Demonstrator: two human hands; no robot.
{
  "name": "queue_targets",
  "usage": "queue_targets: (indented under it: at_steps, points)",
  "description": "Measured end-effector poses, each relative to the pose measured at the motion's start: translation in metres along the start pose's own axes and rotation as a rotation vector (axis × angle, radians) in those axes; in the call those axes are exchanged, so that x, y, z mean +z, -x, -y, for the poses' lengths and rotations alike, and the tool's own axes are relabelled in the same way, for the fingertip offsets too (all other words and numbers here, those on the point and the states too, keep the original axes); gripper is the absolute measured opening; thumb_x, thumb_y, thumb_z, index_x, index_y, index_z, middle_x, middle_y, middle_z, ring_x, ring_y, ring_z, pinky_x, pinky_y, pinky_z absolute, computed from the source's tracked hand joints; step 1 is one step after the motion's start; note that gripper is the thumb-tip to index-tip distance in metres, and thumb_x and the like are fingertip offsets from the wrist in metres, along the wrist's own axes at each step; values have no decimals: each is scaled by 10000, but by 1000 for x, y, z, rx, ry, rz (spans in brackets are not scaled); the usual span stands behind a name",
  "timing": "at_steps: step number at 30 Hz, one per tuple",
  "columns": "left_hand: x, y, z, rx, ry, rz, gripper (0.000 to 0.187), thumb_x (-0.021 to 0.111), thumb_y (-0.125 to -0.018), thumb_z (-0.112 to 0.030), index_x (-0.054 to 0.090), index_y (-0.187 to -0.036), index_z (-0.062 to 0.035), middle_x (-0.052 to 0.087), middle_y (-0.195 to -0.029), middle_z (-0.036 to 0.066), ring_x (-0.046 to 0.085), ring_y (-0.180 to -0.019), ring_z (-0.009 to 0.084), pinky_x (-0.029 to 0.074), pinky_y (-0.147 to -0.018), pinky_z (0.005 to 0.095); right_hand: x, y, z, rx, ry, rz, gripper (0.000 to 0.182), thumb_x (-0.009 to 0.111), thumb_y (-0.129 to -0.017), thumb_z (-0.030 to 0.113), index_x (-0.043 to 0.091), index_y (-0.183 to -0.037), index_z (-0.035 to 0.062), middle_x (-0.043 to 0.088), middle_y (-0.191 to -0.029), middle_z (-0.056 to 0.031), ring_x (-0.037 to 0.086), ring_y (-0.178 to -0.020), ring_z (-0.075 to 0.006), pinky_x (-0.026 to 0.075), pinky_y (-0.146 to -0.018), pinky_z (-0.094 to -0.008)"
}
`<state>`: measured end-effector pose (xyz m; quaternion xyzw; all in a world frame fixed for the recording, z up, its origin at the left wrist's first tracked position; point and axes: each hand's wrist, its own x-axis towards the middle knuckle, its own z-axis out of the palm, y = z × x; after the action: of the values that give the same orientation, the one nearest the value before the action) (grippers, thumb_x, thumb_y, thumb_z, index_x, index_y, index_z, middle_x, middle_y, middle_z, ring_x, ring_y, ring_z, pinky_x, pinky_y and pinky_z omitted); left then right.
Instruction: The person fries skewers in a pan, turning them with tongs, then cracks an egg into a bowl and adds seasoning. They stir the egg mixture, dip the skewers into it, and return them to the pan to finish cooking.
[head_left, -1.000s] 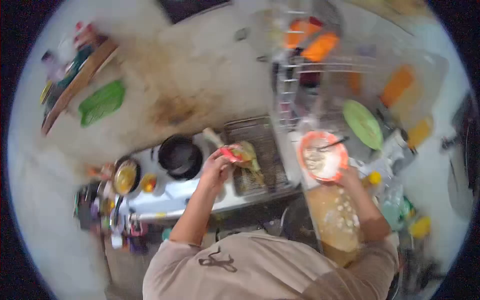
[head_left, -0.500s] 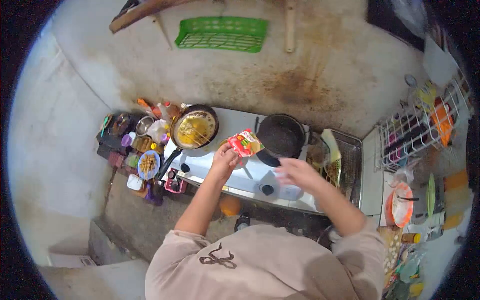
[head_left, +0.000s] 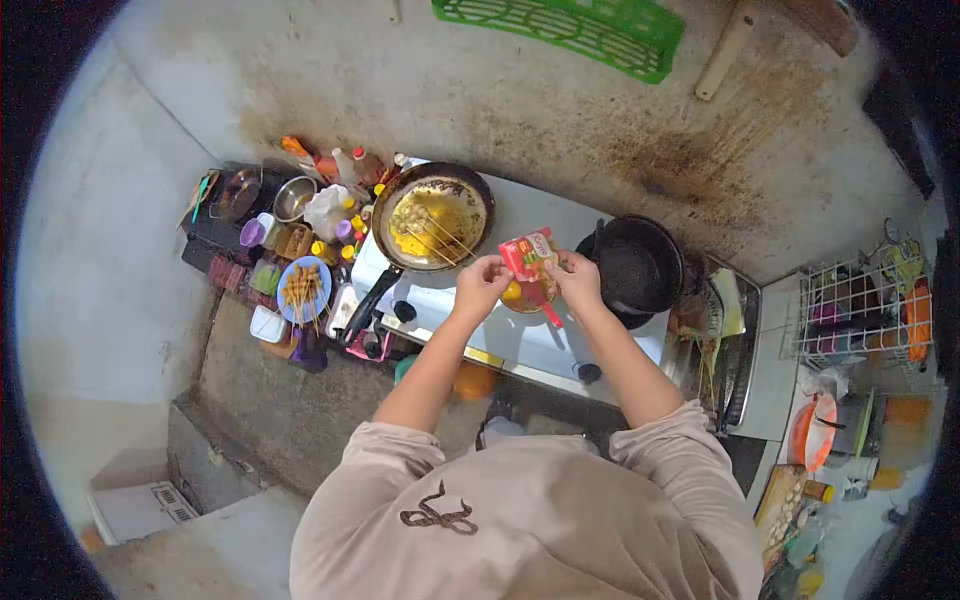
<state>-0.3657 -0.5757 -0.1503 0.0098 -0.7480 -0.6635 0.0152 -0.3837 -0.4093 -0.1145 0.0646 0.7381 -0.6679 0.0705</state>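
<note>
A red and green seasoning sachet [head_left: 528, 254] is held up over the stove between my two hands. My left hand [head_left: 482, 285] pinches its left side, and my right hand [head_left: 577, 282] grips its right edge. Just below it sits a small bowl [head_left: 524, 308], partly hidden by the sachet and hands; something yellow shows in it and a red-handled utensil [head_left: 551, 315] sticks out. To the left, a frying pan [head_left: 489, 196] holds yellow oil or batter and several thin skewers [head_left: 440, 240]. A black pot [head_left: 640, 262] stands to the right of my right hand.
A blue plate of skewered food [head_left: 303, 288] sits at the left among bottles, jars and a metal bowl [head_left: 295, 198]. The pan's black handle [head_left: 370, 305] juts toward me. Right of the stove are a sink [head_left: 742, 345], a wire rack [head_left: 860, 315] and an orange bowl [head_left: 815, 430].
My right hand has come in from the right, blurred before, and now grips the sachet beside my left hand. The view has shifted and tilted.
</note>
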Motion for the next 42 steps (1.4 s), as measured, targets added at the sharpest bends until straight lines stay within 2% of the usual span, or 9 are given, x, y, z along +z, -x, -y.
queue_targets:
  at_steps: [2, 8, 13, 16, 25, 31, 34, 37, 42]
  points:
    - [2, 1, 0, 43, -166, -103, 180, 646, -671, -115, 596, -805, -6, 579, -671, 31, 502, -572, 71, 417, -542, 209, 2, -1, -5, -4, 68, -19, 176, 571, -741, 80, 555, -872, -37, 574, -686, -46, 502, -501, -69, 410, -417, -187]
    - [5, 1, 9, 13, -240, -194, 187, 665, -651, -160, 619, -747, -6, 601, -664, 80, 552, -596, 123, 427, -553, 251, 2, -11, -34, -51, 140, -37, 169, 548, -737, 19, 549, -883, -67, 577, -687, -71, 530, -545, -91, 438, -475, -200]
    - [5, 1, 5, -41, -306, -202, 182, 666, -645, -160, 619, -731, -7, 607, -685, 106, 575, -617, 172, 436, -585, 274, 4, -8, -40, -149, 237, -98, 145, 561, -717, 44, 586, -841, -25, 588, -632, -76, 545, -527, -97, 430, -493, -220]
    - [5, 1, 6, -34, -319, -209, 180, 666, -642, -157, 618, -727, -5, 606, -685, 114, 579, -622, 187, 439, -599, 280, 6, -7, -44, -101, 216, -109, 144, 543, -726, -5, 563, -854, -67, 583, -681, -83, 547, -573, -101, 448, -538, -203]
    - [5, -2, 16, -28, -320, -230, 183, 673, -623, -135, 613, -723, 6, 604, -693, 129, 582, -644, 204, 441, -615, 286, 11, 3, -30, -171, 380, -160, 144, 574, -700, 21, 596, -835, -24, 601, -668, -75, 561, -589, -94, 437, -556, -221]
    - [5, -3, 9, -58, -303, -246, 179, 679, -613, -126, 612, -713, 7, 603, -688, 126, 577, -630, 211, 438, -607, 286, 12, -2, -42, -160, 272, -180, 155, 583, -695, 32, 592, -835, -35, 603, -674, -89, 568, -598, -107, 438, -555, -231]
    - [4, -4, 13, -45, -300, -242, 176, 681, -608, -124, 611, -705, 6, 601, -684, 126, 577, -625, 217, 438, -602, 290, 8, -6, -47, -271, 452, -215, 150, 586, -688, 28, 594, -823, -38, 603, -667, -95, 569, -596, -109, 435, -547, -232]
    - [2, -6, 19, -21, -334, -233, 173, 681, -606, -125, 612, -700, 2, 599, -679, 128, 576, -618, 221, 437, -594, 294, 11, -3, -43, -187, 300, -158, 150, 588, -683, 27, 596, -818, -37, 601, -663, -106, 572, -597, -115, 432, -545, -232]
    - [2, -5, 16, -37, -351, -223, 169, 679, -603, -128, 614, -697, -4, 596, -674, 133, 575, -619, 229, 435, -590, 299, 12, 1, -28, -199, 350, -162, 150, 581, -685, 27, 594, -821, -35, 598, -660, -117, 574, -596, -121, 435, -553, -230]
